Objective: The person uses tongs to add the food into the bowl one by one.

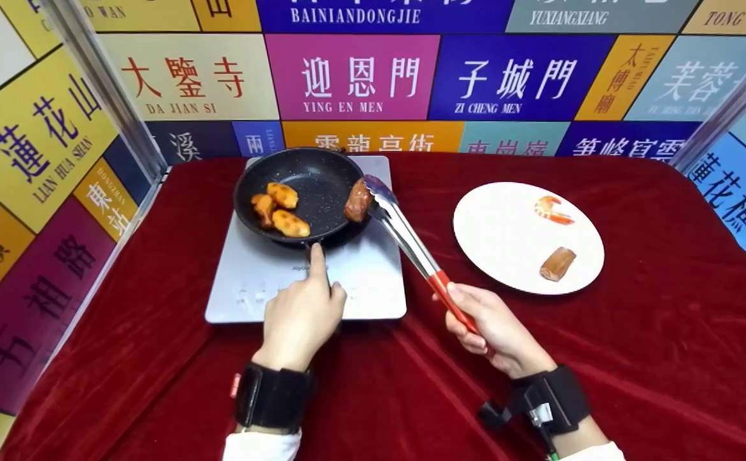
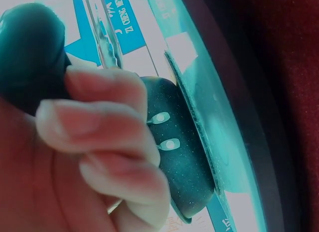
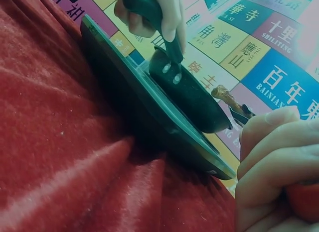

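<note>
My left hand (image 1: 302, 314) grips the handle of a black speckled frying pan (image 1: 321, 173), its index finger stretched along the handle; the left wrist view shows the other fingers curled round the dark handle (image 2: 30, 48). In the pan's left part lie browned pieces like chicken wings (image 1: 291, 224). My right hand (image 1: 497, 326) holds metal tongs (image 1: 411, 240) by their red grips. At the tongs' tips, over the pan's right rim, is a brown piece of meat (image 1: 358, 200); in the right wrist view it sticks up above the rim.
Under the pan is a silver induction cooker (image 1: 366, 294). To the right, a white oval plate (image 1: 488, 224) carries a shrimp (image 1: 552, 210) and another brown piece of meat (image 1: 558, 264). Red velvet cloth (image 1: 155, 358) covers the table, and printed panels (image 1: 353, 77) stand behind and at the sides.
</note>
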Available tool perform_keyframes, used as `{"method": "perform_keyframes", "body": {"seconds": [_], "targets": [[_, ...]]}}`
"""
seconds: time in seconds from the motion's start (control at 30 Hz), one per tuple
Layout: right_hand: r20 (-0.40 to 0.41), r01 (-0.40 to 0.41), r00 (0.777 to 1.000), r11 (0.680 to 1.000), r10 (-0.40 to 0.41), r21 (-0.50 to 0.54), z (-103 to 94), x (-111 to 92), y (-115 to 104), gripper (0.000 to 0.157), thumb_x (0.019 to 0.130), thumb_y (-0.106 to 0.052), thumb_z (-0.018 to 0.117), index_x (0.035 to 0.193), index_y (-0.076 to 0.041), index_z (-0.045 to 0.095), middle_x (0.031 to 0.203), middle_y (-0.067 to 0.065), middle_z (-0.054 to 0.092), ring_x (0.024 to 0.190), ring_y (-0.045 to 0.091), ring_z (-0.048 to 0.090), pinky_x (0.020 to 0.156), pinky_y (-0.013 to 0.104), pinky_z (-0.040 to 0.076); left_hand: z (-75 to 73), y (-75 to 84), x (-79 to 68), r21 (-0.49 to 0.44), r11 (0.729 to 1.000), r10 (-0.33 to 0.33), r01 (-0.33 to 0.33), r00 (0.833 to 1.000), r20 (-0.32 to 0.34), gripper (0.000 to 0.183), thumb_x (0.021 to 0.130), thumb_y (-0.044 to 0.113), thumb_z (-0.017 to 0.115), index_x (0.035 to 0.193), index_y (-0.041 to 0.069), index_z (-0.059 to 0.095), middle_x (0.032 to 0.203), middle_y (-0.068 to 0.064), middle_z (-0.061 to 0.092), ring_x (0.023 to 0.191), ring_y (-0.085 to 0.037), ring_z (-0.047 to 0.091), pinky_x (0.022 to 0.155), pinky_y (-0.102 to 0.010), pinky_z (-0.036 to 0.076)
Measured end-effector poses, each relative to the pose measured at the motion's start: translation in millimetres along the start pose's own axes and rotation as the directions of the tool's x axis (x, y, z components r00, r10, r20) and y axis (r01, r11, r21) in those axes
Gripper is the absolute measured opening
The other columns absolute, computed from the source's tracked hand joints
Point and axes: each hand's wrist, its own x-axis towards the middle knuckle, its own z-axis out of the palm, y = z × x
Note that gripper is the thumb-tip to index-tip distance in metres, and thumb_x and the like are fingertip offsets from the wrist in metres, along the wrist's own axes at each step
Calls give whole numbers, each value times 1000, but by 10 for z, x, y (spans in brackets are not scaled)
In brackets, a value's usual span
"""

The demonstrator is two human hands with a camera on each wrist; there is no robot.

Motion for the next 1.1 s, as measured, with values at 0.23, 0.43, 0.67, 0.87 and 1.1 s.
{"method": "perform_keyframes", "body": {"seconds": [0.23,0.43,0.67,0.87,1.1], "targets": [[19,-8,1000,1000,8,-9,76,33,65,48,93,-32,43,115,11,41,53,1,41,33,4,30,30,19,23,15,-23,-14,-6,1000,-13,13,1000,13,65,88,35,40,144,12,15,49,-2,46,41,-19,44,40,-34,33],[-6,-11,1000,998,11,-58,151,69,74,47,92,-33,45,114,9,44,54,2,42,33,5,29,31,20,23,12,-10,-15,-14,1000,-14,15,1000,23,65,89,35,39,144,12,15,50,-2,46,41,-18,43,40,-33,33],[7,-9,1000,999,9,-35,233,79,24,45,92,-32,46,113,9,44,54,2,41,33,4,30,31,19,23,-22,20,-9,-9,1000,-12,12,1000,12,65,88,35,40,144,12,15,50,-1,46,40,-18,43,40,-33,33],[-11,0,1000,999,0,-36,282,135,-18,44,91,-32,47,112,7,45,54,3,40,34,5,27,32,19,22,-11,21,-3,-3,1000,11,-11,1000,-9,65,88,34,40,143,10,17,48,-1,46,40,-19,43,39,-33,33],[-21,-27,999,998,26,-53,350,219,-129,40,94,-29,43,113,6,46,55,3,41,35,5,29,33,19,24,4,0,-4,-11,1000,8,-8,1000,-16,65,88,34,41,143,10,17,48,-1,45,39,-18,42,38,-33,33]]}}
